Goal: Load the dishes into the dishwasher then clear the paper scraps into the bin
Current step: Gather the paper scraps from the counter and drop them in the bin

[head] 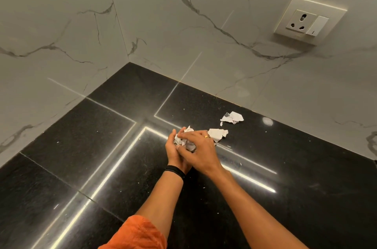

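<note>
On the black granite counter (102,146) both my hands meet over a bunch of white paper scraps (184,141). My left hand (173,149) cups the bunch from below and the left. My right hand (201,147), with a gold ring, lies over the scraps and presses them into the left palm, fingers curled on the paper. A torn white scrap (218,134) lies on the counter just beyond my right hand. A crumpled scrap (232,117) lies farther back toward the wall. No dishes, dishwasher or bin are in view.
Marble-look wall tiles (183,34) close the counter at the back and left, meeting in a corner. A wall socket with a switch (308,21) sits at the upper right. Tiny white paper bits dot the counter.
</note>
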